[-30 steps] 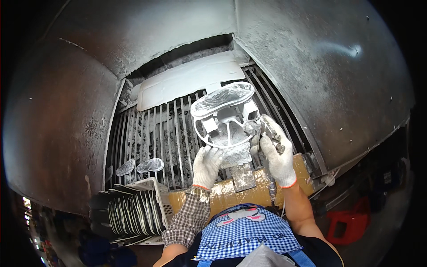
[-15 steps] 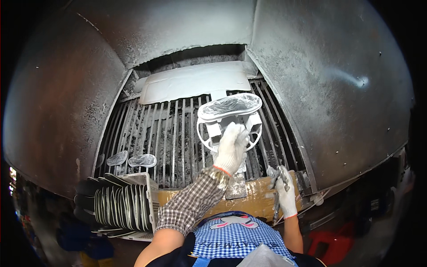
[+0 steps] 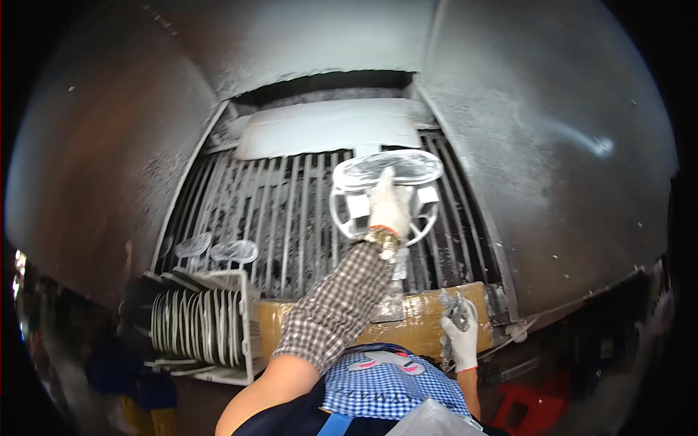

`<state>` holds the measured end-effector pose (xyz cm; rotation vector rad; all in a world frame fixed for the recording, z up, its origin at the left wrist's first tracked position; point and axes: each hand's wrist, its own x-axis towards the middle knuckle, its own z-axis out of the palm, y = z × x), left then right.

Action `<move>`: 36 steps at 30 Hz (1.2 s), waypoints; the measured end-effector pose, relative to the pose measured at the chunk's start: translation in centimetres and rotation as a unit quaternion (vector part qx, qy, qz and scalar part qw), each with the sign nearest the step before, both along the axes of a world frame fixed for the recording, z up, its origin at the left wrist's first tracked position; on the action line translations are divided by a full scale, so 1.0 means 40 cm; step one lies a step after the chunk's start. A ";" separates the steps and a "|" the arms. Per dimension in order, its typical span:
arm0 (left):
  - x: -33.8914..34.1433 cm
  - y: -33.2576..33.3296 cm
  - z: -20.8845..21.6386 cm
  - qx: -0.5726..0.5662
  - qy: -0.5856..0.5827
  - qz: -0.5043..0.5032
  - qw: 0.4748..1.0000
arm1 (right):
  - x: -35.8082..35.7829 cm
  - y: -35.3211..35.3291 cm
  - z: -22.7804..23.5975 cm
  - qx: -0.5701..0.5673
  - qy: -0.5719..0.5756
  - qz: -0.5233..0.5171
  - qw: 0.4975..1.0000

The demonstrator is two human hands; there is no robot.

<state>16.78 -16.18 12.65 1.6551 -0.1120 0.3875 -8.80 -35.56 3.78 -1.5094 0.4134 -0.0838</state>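
In front of me a long oval plate (image 3: 422, 166), with a pale rim and a dark, glossy, film-like middle, sits on a white round stand (image 3: 339, 216) with spokes. My left hand (image 3: 390, 207), in a white knit glove, is at the plate's near edge. One digit lies on top of the plate; the others are hidden and appear to be under its rim. Lower right, my gloved right hand (image 3: 464, 338) is closed around a grey, coated spray gun (image 3: 456, 311), partly covered by the fingers.
Slatted metal bars (image 3: 280, 218) form the booth floor between tall dusty walls (image 3: 538, 167). A pale sheet (image 3: 327, 127) lies at the back. Two small oval pieces (image 3: 234, 251) stand at left, behind a white basket (image 3: 251, 327) of upright plates. Brown-taped edging (image 3: 429, 312) runs along the front.
My left hand has moved up from inside the stand to the oval plate's near edge. The plate has turned slightly. My right hand still holds the spray gun low at the right.
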 end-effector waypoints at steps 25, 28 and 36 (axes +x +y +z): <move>-0.205 0.603 -0.756 -0.649 0.224 0.114 0.719 | 0.049 0.088 -0.022 -0.129 0.118 0.081 0.981; -0.229 0.584 -0.838 -0.633 0.279 0.109 0.714 | 0.048 0.105 0.002 -0.126 0.140 0.082 0.979; -0.101 0.643 -0.746 -0.677 0.191 0.056 0.709 | 0.045 0.086 -0.046 -0.149 0.138 0.069 0.977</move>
